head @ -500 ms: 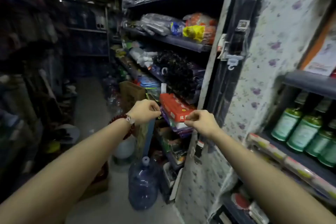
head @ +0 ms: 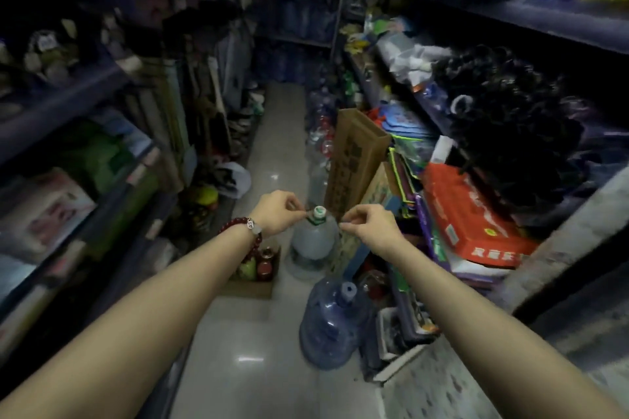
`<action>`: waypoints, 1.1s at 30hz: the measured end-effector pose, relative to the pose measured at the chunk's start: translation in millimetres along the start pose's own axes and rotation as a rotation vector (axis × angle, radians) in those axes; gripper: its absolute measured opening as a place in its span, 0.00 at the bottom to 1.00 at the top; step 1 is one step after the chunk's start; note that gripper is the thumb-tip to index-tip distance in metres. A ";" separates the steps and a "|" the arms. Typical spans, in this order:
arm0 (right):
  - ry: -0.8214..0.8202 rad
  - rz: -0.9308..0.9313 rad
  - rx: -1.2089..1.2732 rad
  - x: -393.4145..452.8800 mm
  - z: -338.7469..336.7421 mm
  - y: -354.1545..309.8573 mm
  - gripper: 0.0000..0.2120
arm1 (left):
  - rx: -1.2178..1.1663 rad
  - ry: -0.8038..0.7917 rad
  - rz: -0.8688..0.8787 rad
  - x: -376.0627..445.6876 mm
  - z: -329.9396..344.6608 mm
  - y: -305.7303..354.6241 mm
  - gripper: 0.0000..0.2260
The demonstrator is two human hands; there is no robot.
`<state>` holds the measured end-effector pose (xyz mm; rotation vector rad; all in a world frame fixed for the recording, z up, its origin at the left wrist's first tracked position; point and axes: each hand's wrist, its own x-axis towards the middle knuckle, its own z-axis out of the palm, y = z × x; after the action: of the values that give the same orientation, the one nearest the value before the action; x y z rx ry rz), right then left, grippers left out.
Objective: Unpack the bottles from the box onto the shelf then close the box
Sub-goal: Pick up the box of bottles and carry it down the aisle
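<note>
View has swung left off the stocked shelf. My left hand [head: 277, 214] and right hand [head: 369, 226] each pinch something too small to identify. The box [head: 253, 277] of bottles [head: 258, 264] sits below on the floor, unclosed.

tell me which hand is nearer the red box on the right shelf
Right. The right hand is out in the aisle just left of the red box; the left hand is farther left, beyond the clear jug.

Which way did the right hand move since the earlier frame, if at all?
Yes, the right hand moved left: it overlapped the red box at its near end, now sits clear of it over the aisle.
</note>
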<state>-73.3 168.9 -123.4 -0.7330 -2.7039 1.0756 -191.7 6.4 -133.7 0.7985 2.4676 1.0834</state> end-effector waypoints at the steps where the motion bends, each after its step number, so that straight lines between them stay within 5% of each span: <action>1: -0.032 -0.011 0.003 17.9 8.8 -0.2 0.09 | 0.000 0.017 -0.041 10.9 -1.7 -9.1 0.10; 18: -0.308 0.072 0.054 285.2 188.2 -7.0 0.07 | -0.122 0.061 -0.346 236.1 -53.4 -195.3 0.04; 33: -0.370 0.305 0.036 475.0 312.7 91.3 0.03 | -0.234 -0.049 -0.501 448.0 -9.0 -359.4 0.02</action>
<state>-545.9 267.7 -437.6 -1.0613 -2.9259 1.4536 -679.0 75.8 -429.9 0.1201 2.2613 1.1063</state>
